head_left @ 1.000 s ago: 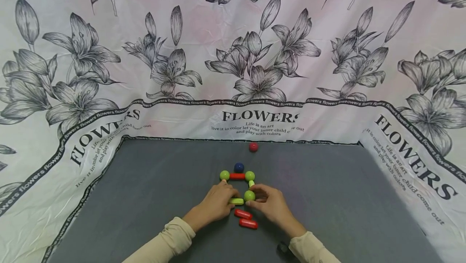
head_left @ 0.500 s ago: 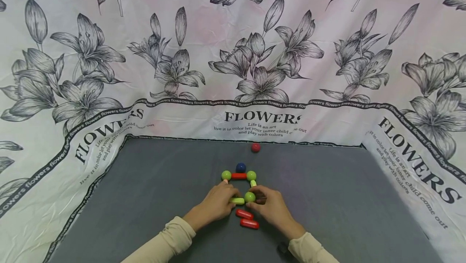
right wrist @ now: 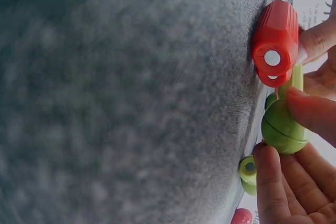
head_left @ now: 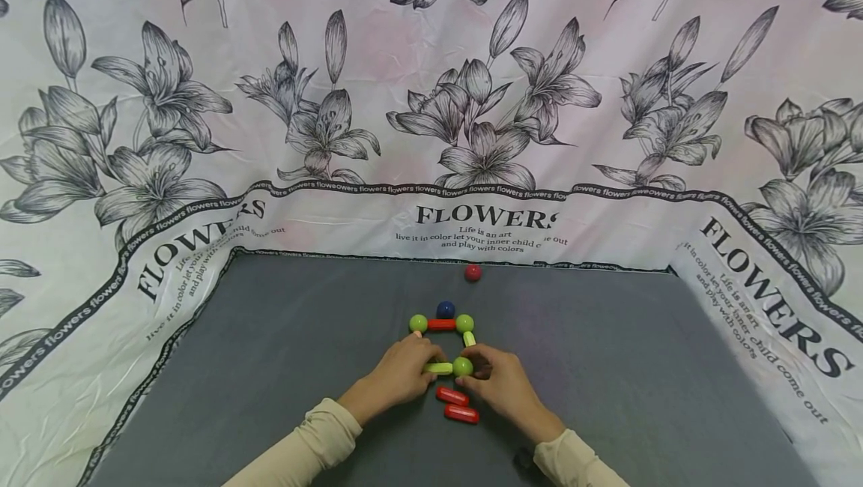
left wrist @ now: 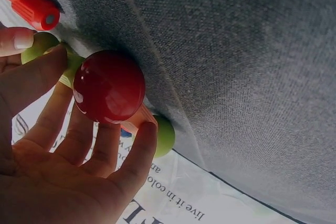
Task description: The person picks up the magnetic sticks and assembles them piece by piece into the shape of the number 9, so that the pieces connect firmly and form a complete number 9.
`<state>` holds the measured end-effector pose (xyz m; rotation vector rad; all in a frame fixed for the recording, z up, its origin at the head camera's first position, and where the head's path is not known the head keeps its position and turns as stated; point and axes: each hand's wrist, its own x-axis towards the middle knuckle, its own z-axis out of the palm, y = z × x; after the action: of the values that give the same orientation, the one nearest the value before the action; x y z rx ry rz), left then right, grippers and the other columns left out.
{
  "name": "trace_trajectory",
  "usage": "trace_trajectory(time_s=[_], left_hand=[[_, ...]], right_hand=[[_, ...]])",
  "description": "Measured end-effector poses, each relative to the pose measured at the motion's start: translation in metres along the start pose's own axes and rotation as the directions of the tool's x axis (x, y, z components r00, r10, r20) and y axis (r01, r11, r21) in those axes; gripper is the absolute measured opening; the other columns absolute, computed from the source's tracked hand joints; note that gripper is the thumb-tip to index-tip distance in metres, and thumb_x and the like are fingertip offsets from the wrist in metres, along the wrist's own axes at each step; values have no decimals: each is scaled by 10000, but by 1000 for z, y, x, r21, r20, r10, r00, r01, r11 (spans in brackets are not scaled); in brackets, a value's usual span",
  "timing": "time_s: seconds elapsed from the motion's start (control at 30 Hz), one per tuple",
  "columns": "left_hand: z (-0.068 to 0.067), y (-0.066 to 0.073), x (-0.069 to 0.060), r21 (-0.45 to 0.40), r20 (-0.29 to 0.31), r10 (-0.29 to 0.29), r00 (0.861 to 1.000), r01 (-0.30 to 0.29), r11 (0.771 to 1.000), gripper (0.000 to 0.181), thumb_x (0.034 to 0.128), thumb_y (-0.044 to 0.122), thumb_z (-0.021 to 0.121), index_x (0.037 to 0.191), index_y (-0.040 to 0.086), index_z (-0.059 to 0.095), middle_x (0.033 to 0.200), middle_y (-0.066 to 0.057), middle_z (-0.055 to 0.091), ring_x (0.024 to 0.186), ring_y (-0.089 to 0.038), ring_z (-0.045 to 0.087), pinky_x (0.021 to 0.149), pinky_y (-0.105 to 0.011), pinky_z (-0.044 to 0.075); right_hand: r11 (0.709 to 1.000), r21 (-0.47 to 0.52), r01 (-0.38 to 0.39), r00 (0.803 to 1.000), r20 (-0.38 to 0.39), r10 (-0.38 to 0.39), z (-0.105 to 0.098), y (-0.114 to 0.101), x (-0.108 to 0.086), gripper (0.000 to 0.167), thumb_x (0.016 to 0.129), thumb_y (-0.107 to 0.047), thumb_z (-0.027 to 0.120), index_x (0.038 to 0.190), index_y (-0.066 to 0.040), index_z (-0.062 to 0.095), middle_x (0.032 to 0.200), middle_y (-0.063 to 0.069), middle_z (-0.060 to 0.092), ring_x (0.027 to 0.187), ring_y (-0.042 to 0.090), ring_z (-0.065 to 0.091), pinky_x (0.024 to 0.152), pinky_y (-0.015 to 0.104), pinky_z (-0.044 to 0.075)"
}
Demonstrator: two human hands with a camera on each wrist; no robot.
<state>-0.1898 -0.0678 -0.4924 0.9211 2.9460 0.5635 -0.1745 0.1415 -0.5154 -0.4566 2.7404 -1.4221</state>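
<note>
My left hand [head_left: 398, 373] pinches a yellow-green magnetic stick [head_left: 440, 368] between thumb and index finger. Against that stick's far end in the left wrist view sits a red ball [left wrist: 109, 86], hidden from above by the hand. The other fingers lie around this ball and an orange-looking stick [left wrist: 140, 116], which leads to a green ball [head_left: 418, 323]. My right hand [head_left: 502, 382] pinches another green ball [head_left: 462, 366] at the yellow-green stick's right end. Beyond its fingers, a second yellow-green stick [head_left: 469, 339] slants from the far-right green ball [head_left: 464, 323]; its near end shows a grey dot [right wrist: 250, 167].
A red stick [head_left: 441, 324] joins the two far green balls, with a blue ball [head_left: 446, 309] behind it. Two loose red sticks [head_left: 461, 413] lie nearer. Another red ball [head_left: 473, 273] is at the grey surface's back edge. A small dark object [head_left: 523, 459] lies by the right sleeve.
The pinched green ball has come slightly nearer, and the pinched yellow-green stick now lies level with it and against it. Both hands have barely moved.
</note>
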Motion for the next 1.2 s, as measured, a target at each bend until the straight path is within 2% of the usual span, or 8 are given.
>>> trace_trajectory(time_s=[0.3, 0.47, 0.93, 1.03, 1.2], left_hand=[[1, -1, 0, -7, 4, -1, 1000, 1, 1000, 193, 846, 123, 772, 1034, 162, 767, 937, 39, 713, 846, -96, 602, 746, -264, 495], [0, 0, -1, -8, -2, 7, 1000, -7, 1000, 192, 836, 114, 780, 1023, 160, 769, 920, 38, 709, 832, -96, 594, 741, -262, 490], [2, 0, -2, -10, 7, 7, 1000, -7, 1000, 192, 844, 131, 785, 1034, 157, 772, 933, 28, 712, 856, -112, 618, 753, -279, 508], [2, 0, -1, -5, 7, 7, 1000, -7, 1000, 185, 846, 136, 785, 1031, 153, 771, 931, 23, 711, 852, -117, 616, 749, -282, 505], [2, 0, -1, 9, 0, 11, 1000, -11, 1000, 174, 842, 137, 788, 1013, 158, 770, 923, 26, 707, 846, -117, 611, 722, -275, 493]], right_hand=[[1000, -17, 16, 1000, 1, -16, 0, -1, -1, 363, 784, -103, 852, 1113, -59, 707, 1059, 79, 747, 940, 224, 735, 744, 204, 574], [1000, -12, -3, 1000, 17, 4, 0, -1, -2, 358, 790, -85, 842, 1120, -56, 706, 1065, 78, 747, 948, 221, 734, 751, 207, 574], [999, -33, -10, 999, 41, 11, -1, -1, -2, 309, 794, -121, 847, 1074, -92, 719, 1056, 86, 738, 863, 169, 733, 722, 216, 576], [999, -33, 7, 1000, 18, -6, -3, -2, 0, 303, 792, -130, 851, 1061, -71, 727, 1037, 86, 743, 861, 178, 736, 730, 244, 588], [998, -54, -14, 997, -80, 9, -9, -8, 5, 320, 785, -159, 858, 1070, -65, 745, 1042, 82, 765, 916, 224, 754, 796, 336, 603]])
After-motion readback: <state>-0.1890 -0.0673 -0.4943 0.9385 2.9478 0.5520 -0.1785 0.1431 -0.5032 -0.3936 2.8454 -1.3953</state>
